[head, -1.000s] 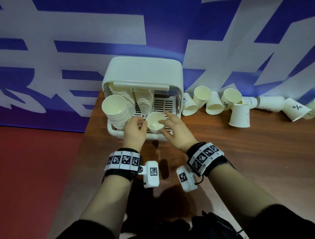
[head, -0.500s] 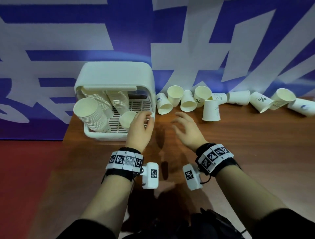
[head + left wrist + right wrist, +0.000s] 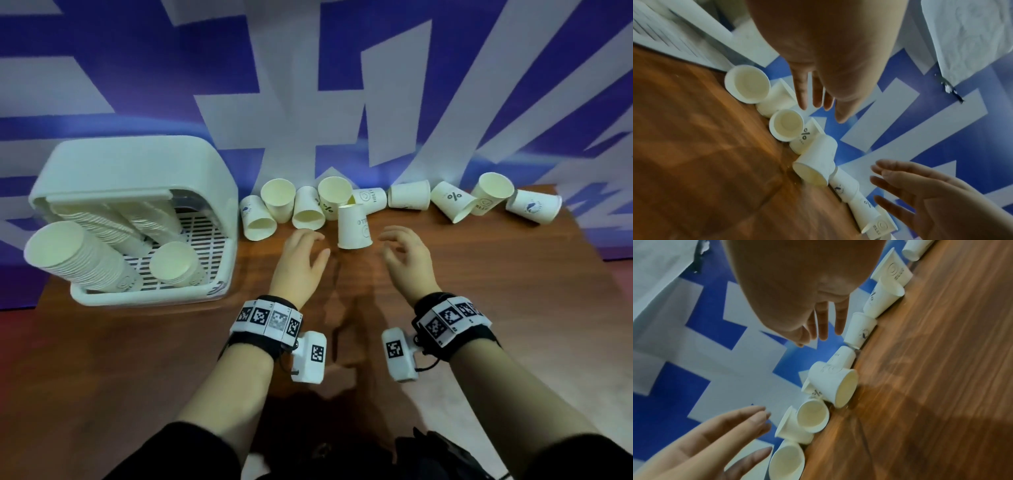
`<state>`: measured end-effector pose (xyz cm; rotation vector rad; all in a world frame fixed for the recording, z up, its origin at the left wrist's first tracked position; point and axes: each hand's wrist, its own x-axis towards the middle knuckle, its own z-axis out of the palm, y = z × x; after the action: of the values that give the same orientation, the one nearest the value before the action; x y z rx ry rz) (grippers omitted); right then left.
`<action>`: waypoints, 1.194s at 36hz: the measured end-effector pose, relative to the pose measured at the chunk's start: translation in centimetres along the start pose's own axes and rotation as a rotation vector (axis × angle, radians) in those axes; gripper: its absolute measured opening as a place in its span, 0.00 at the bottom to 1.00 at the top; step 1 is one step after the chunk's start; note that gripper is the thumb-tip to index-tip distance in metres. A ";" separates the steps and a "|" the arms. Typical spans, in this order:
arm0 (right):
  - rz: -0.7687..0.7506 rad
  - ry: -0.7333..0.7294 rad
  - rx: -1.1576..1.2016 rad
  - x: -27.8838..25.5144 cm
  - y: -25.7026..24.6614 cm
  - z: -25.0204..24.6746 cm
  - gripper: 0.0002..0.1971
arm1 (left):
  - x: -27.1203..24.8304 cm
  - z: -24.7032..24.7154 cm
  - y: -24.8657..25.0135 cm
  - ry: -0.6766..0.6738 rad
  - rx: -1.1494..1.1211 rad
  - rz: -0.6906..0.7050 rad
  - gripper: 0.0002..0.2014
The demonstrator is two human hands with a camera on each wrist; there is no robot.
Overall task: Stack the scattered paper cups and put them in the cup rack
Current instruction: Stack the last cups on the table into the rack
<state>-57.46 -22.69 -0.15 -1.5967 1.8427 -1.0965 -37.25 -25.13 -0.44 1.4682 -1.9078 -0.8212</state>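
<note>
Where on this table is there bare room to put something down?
Bare wood lies in front of the white plastic cup rack and right of the right hand. It is crowded along the blue-and-white wall, where scattered white paper cups lie.

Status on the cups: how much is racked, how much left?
Done: three stacks sit in the rack, the front one tall. In hand: nothing; the left hand and right hand, both open, flank the upside-down cup. Left: about ten loose cups along the wall.
</note>
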 end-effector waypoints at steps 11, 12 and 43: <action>0.266 0.097 0.145 2.5 7.3 -4.9 0.09 | 3.0 6.3 2.3 -0.065 0.283 0.023 0.29; 0.308 0.112 0.169 2.7 7.8 -5.2 0.09 | 3.0 6.6 2.1 -0.069 0.312 0.026 0.31; 0.818 0.417 0.712 10.9 15.5 -6.8 0.06 | 5.7 11.3 1.6 0.159 0.393 0.112 0.06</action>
<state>-74.33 -31.29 -7.05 -0.1766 1.7529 -1.4695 -48.07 -29.01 -5.94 1.5774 -2.0851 -0.2761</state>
